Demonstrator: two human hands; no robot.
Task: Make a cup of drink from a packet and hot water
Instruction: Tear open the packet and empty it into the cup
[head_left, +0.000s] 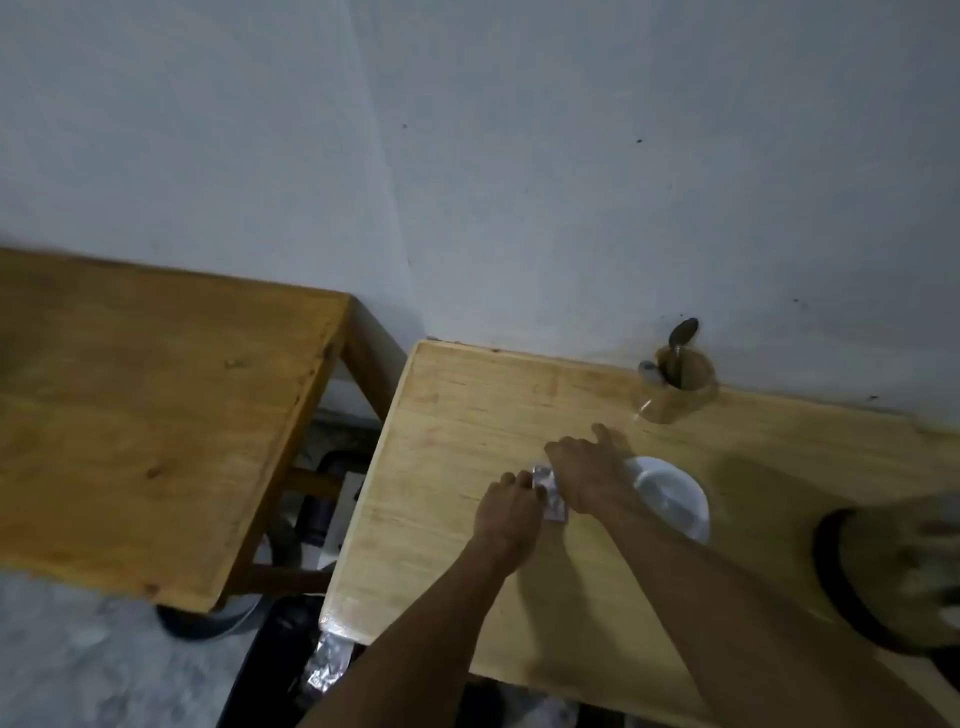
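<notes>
A small silvery packet (551, 493) lies on the light wooden table (467, 415), held between both hands. My left hand (511, 512) pinches its near left end. My right hand (587, 475) covers its far end, index finger stretched out. A white cup (675, 501) stands just right of my right hand, partly hidden by my wrist. A blurred dark round kettle (893, 577) sits at the table's right edge.
A clear glass (675, 387) holding spoons stands at the back by the wall. A darker wooden table (156, 415) is to the left, across a gap. Dark objects and a foil scrap (327, 665) lie on the floor below.
</notes>
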